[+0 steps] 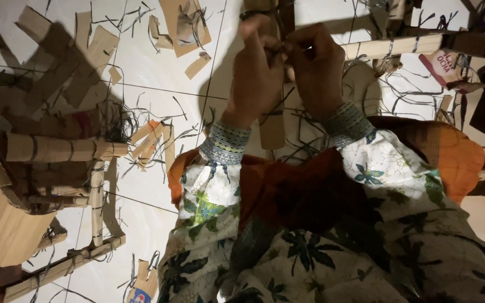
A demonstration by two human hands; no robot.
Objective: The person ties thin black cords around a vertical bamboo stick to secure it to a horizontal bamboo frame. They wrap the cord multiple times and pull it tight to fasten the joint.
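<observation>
Left hand: I see its grip pinched on a thin strip.
Right hand: pinching the same strip.
Floor: white tiles, cardboard scraps.
Frame: rolled cardboard, far left.

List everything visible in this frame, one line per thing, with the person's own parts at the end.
cardboard stick: one, brown, upright under both hands, centre top
rolled cardboard bar: one, pale brown, lying crosswise right of the hands
dark thin strips: many, black, strewn over the floor
flat cardboard scraps: several, brown, top centre and top left
cardboard frame: one, brown rolled sticks tied at the joints, left side
corrugated sheet: one, brown, lower left edge
printed packet: one, pink and white, upper right
tiled floor: white, beneath it all
orange cloth: one, across the lap
left hand: on the stick's top
right hand: pinching beside it
</observation>
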